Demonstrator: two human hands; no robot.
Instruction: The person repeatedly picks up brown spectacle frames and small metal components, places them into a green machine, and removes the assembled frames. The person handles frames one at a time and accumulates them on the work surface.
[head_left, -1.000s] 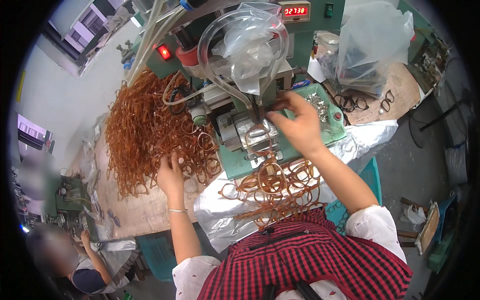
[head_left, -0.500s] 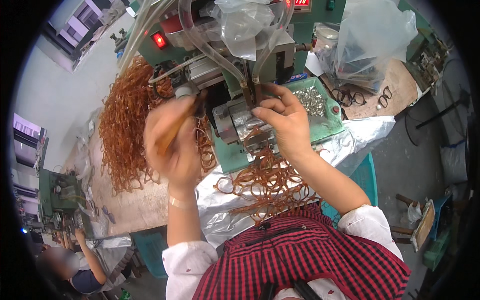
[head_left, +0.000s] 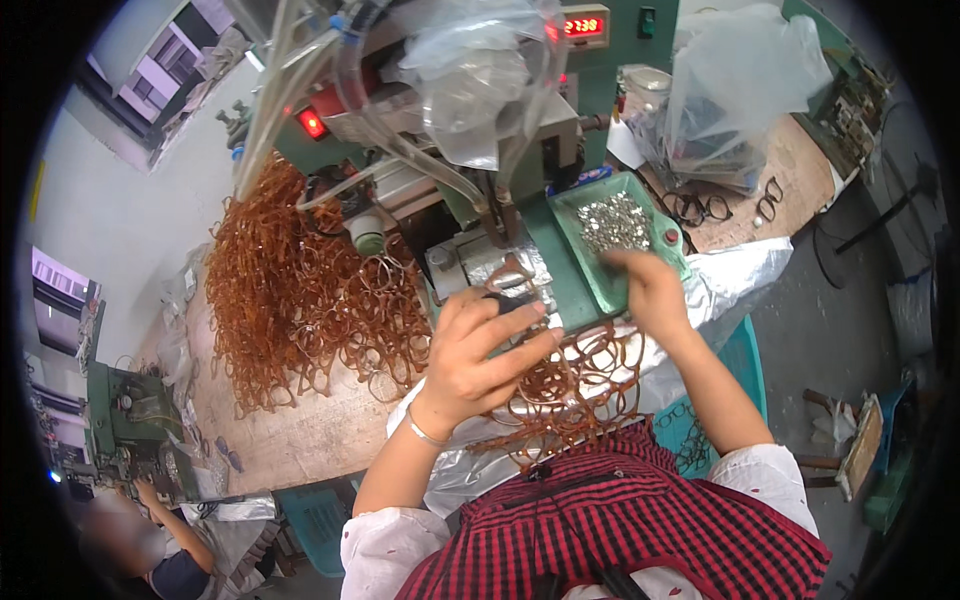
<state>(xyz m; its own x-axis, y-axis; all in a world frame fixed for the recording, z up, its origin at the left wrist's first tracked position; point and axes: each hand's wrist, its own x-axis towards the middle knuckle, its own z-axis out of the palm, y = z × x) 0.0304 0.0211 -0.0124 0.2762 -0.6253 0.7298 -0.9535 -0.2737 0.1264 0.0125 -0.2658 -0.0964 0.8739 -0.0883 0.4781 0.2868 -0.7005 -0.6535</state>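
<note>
My left hand [head_left: 478, 352] is closed around the near side of a brown eyeglass frame [head_left: 513, 270], at the front of the machine's metal fixture [head_left: 470, 262]. Its fingers hide most of that frame. Over the near right part of a green tray [head_left: 597, 283] is my right hand [head_left: 652, 295], its thumb and index finger drawn together. Whatever is between those blurred fingertips is too small to make out. Small shiny metal parts [head_left: 612, 222] lie heaped in the tray. Below the fixture, several brown eyeglass frames [head_left: 570, 385] are piled on foil.
A large heap of brown frames [head_left: 275, 300] covers the table left of the green machine [head_left: 625, 60]. Clear hoses [head_left: 420, 165] and a plastic bag [head_left: 470, 90] hang above the fixture. Dark glasses [head_left: 700, 207] lie at right. A person [head_left: 180, 555] works at lower left.
My left hand has come down and right, from beside the machine to the frame at the fixture. My right hand has left the fixture and moved right and down to the tray.
</note>
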